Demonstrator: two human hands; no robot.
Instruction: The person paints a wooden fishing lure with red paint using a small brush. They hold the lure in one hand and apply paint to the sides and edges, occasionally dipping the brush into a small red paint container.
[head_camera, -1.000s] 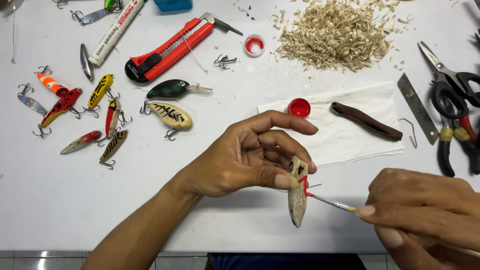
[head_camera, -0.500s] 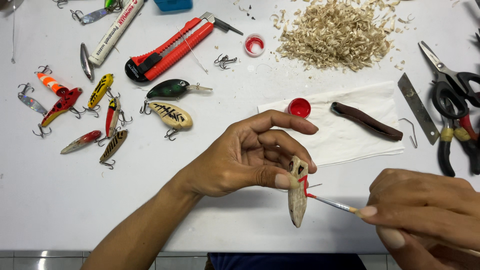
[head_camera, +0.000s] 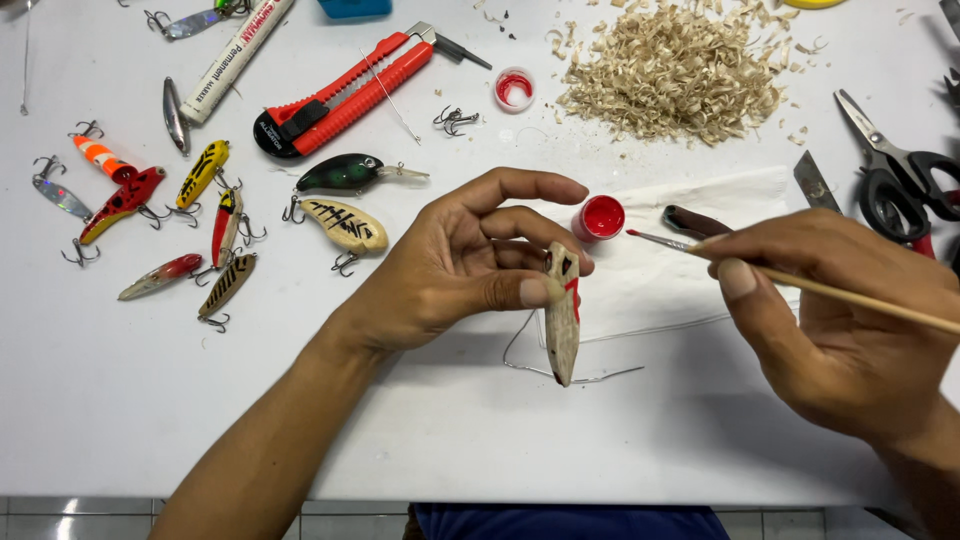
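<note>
Left hand (head_camera: 450, 265) pinches an unpainted wooden lure body (head_camera: 562, 315) between thumb and fingertips, held upright over the white table (head_camera: 120, 400); tapered fish shape, pale grain, dark marks and a red stripe near the top. Right hand (head_camera: 840, 320) grips a thin wooden-handled paintbrush (head_camera: 800, 285), red-tipped bristles pointing at a small round pot of red paint (head_camera: 601, 217), just beside it, not touching the lure. Pot sits on a crumpled white paper towel (head_camera: 690, 270). Bent wire (head_camera: 570, 375) lies under the lure. Left side: cluster of glossy painted lures with treble hooks (head_camera: 200, 215). Top: red-black utility knife (head_camera: 340, 95), fluffy heap of wood shavings (head_camera: 675, 70). Black-handled scissors (head_camera: 900, 175) far right.
</note>
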